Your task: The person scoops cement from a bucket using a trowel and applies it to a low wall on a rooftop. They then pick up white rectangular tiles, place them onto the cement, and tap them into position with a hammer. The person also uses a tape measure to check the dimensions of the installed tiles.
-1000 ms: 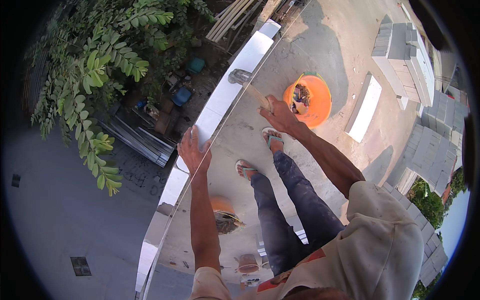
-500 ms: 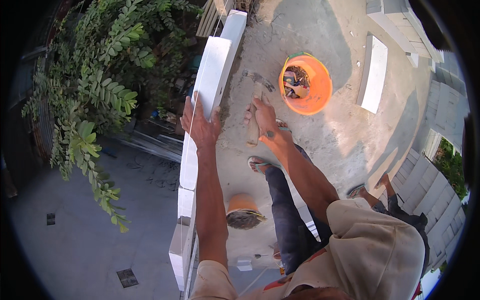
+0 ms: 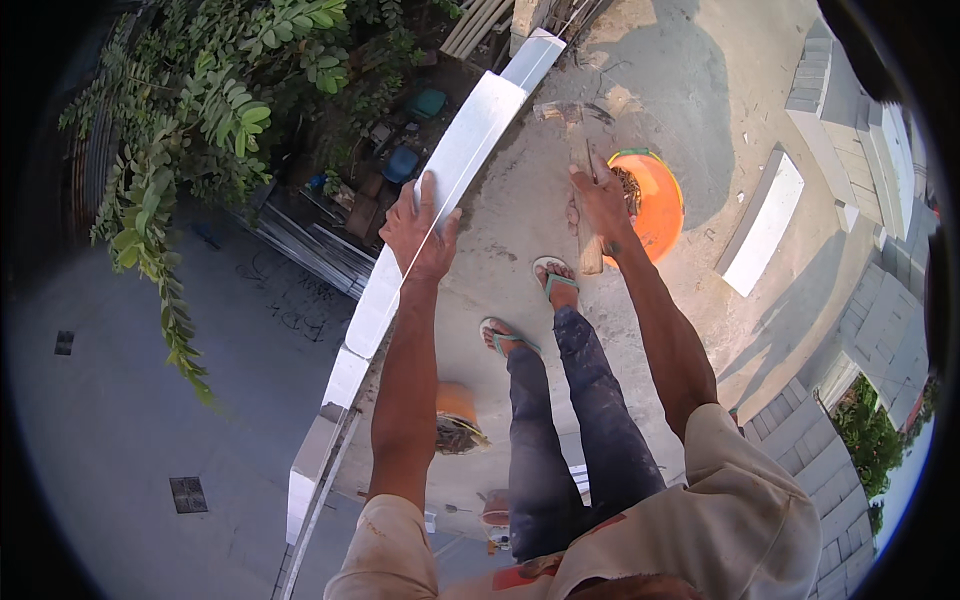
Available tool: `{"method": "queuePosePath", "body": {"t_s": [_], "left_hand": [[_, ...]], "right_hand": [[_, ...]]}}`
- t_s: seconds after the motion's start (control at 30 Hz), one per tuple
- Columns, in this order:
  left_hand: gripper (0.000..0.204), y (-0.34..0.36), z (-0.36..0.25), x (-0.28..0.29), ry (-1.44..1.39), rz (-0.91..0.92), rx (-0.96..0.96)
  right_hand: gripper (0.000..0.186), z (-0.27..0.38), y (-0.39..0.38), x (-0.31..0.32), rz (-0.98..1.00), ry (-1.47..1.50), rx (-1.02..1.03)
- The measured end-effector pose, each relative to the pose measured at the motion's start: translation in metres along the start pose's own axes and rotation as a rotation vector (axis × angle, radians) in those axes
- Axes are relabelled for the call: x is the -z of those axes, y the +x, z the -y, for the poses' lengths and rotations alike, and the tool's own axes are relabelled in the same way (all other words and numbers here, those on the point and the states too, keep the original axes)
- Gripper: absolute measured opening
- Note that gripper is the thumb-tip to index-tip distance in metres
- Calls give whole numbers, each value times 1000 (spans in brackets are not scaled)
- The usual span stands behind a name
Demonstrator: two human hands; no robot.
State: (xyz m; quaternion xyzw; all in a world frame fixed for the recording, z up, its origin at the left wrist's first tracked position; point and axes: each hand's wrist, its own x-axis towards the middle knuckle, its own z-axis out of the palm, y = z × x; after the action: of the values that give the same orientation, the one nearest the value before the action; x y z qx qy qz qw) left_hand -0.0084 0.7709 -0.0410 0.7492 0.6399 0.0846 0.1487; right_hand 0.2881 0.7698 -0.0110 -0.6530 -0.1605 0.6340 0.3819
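Observation:
My left hand (image 3: 417, 235) lies across the top of a long white block (image 3: 475, 135) on the low wall, fingers over its far-left edge and thumb toward its right side. A thin string line runs along the block and passes at that hand. My right hand (image 3: 603, 207) is closed around the wooden handle of a hammer (image 3: 587, 150). The metal hammer head points away from me, above the concrete floor and apart from the block. Just right of it stands an orange bucket (image 3: 660, 205) with debris inside, partly behind my right hand.
A smaller orange bucket (image 3: 455, 405) of grey mix stands near the wall, left of my legs. Another white block (image 3: 762, 222) lies on the floor at right, near stacked blocks (image 3: 860, 150). Leafy branches (image 3: 160, 220) and metal bars (image 3: 310, 250) are beyond the wall.
The view has turned, so the wall slants more to the right. The hammer now shows raised off the floor in my right hand. My left hand stays on the block.

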Motion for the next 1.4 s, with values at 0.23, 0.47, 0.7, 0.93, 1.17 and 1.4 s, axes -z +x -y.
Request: {"method": "queuePosePath", "body": {"t_s": [0.23,0.47,0.7,0.93,1.17,1.4], "left_hand": [[78,1,3,-1,-4,-4,5],[79,1,0,4,4,59,53],[85,2,-4,5,-21,57,67],[80,2,-4,9,-6,111,98],[80,2,-5,10,-28,88,98],[84,-15,-8,9,-19,-15,75]], "right_hand": [[53,82,70,30,139,-443,41],[61,115,96,22,177,-555,-15],[67,119,116,22,227,-576,-61],[71,58,58,24,104,-465,54],[18,-66,47,35,204,-361,-498],[74,-168,19,75,355,-656,-502]]}}
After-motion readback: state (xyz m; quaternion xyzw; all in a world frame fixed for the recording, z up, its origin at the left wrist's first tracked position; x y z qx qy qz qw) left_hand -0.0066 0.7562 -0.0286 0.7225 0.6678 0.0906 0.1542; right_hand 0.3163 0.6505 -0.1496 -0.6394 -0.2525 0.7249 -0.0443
